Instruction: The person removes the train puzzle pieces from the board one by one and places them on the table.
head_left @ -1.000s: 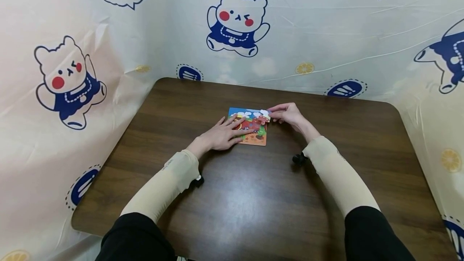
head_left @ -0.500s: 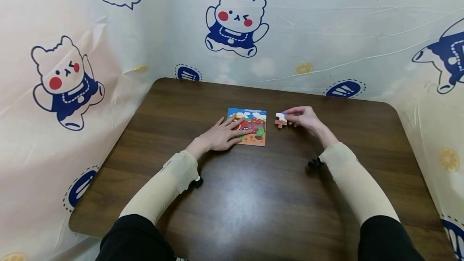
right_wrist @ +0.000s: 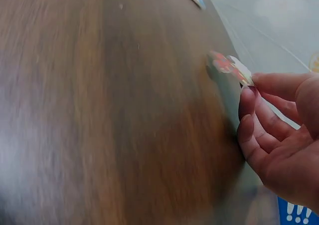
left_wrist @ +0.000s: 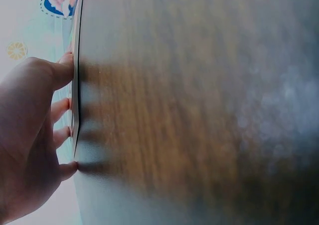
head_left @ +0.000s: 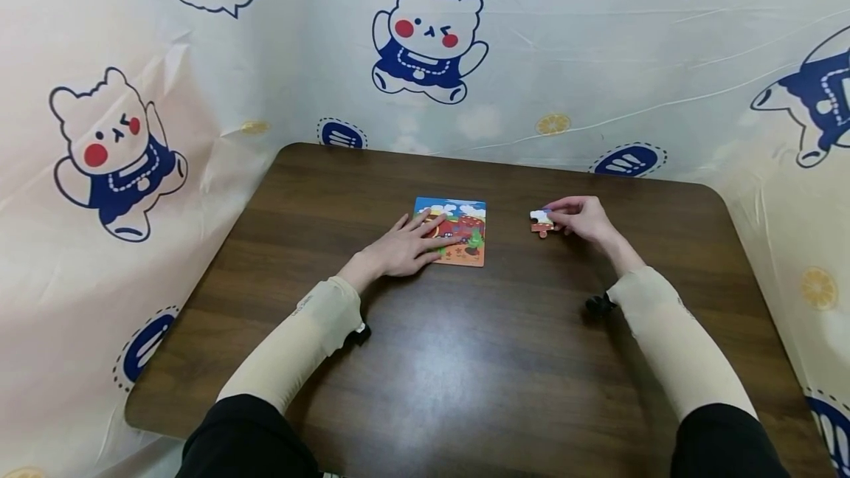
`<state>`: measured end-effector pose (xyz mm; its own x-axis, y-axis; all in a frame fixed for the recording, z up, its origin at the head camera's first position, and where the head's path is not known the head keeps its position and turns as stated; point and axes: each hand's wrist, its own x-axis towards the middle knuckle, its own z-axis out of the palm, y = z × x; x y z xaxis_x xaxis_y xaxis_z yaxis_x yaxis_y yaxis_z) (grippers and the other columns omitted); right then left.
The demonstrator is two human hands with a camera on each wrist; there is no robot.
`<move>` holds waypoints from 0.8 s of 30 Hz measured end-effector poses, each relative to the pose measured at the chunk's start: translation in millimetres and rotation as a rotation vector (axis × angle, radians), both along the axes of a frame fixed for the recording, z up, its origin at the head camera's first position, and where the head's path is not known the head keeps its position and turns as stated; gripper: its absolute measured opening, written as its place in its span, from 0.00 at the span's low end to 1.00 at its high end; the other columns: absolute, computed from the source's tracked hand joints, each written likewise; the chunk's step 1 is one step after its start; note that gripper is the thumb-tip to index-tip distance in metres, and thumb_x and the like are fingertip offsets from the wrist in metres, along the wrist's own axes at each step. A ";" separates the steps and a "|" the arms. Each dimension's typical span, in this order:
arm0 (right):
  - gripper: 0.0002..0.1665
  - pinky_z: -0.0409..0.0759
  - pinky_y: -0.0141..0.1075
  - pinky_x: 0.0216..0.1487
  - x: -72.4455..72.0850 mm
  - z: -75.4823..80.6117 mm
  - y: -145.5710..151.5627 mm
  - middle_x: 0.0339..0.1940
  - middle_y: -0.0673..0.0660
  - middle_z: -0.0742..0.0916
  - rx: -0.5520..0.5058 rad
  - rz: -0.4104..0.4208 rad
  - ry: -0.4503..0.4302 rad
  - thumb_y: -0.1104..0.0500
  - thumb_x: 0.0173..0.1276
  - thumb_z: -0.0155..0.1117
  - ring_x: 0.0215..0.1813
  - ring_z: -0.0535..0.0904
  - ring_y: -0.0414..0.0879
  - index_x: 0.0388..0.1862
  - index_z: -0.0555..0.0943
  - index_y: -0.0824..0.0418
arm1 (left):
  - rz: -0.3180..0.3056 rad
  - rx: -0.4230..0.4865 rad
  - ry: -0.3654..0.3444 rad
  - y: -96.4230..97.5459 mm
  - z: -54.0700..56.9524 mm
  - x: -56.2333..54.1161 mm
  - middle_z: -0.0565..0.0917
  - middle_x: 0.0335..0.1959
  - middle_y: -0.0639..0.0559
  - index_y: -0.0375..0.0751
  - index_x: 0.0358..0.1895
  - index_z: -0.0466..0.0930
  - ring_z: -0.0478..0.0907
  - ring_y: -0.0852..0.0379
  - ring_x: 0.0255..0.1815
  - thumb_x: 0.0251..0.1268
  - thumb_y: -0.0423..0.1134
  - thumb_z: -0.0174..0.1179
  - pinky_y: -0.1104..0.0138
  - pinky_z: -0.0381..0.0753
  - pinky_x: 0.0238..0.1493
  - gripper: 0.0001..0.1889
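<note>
A small colourful jigsaw puzzle (head_left: 470, 246) with blue sky, a red middle and an orange base lies on the table's far half. My left hand (head_left: 405, 248) rests on its left side with fingers spread; the left wrist view shows the fingertips on the puzzle's thin board (left_wrist: 76, 75). To the right of the puzzle, my right hand (head_left: 587, 221) pinches a puzzle piece (head_left: 541, 223) between thumb and fingers. In the right wrist view the piece (right_wrist: 232, 67) is white and red and sticks out from the fingertips.
The brown wooden table (head_left: 425, 360) has rounded corners and reaches close to the hanging cloth (head_left: 518, 43) printed with bears at the back and left. A black wrist camera (head_left: 600, 306) sits under the right sleeve.
My right hand has lifted the puzzle piece away from the puzzle's upper right corner and carried it rightward. The left hand stays spread on the puzzle.
</note>
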<state>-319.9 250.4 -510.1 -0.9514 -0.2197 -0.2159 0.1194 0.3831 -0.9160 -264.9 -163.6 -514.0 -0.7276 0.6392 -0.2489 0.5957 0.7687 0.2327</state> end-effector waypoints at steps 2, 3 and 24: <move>0.25 0.84 0.29 0.30 0.5 -0.8 5.2 0.28 0.38 0.91 0.015 -0.011 0.022 0.63 0.81 0.69 0.28 0.85 0.33 0.68 0.81 0.80 | 0.001 -0.004 0.000 0.0 0.2 0.2 0.42 0.95 0.53 0.76 0.89 0.54 0.32 0.42 0.96 0.92 0.60 0.43 0.33 0.40 0.92 0.29; 0.25 0.84 0.29 0.30 1.2 -0.6 7.3 0.28 0.38 0.91 0.024 -0.016 0.035 0.64 0.80 0.69 0.28 0.85 0.32 0.67 0.81 0.80 | 0.002 -0.004 0.000 -0.1 0.1 0.2 0.42 0.95 0.53 0.77 0.89 0.54 0.32 0.42 0.96 0.92 0.60 0.43 0.33 0.40 0.92 0.29; 0.19 0.80 0.27 0.26 6.5 -5.5 38.6 0.26 0.38 0.88 0.232 -0.214 0.163 0.59 0.78 0.74 0.25 0.82 0.29 0.57 0.89 0.74 | 0.011 0.005 0.009 0.6 -0.7 0.3 0.41 0.95 0.54 0.77 0.89 0.54 0.33 0.43 0.96 0.92 0.59 0.43 0.33 0.41 0.92 0.29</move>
<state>-313.4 289.1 -515.6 -0.9966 0.0251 -0.0782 0.0787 0.5654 -0.8211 -264.6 -163.0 -514.6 -0.7366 0.6325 -0.2395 0.5895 0.7740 0.2312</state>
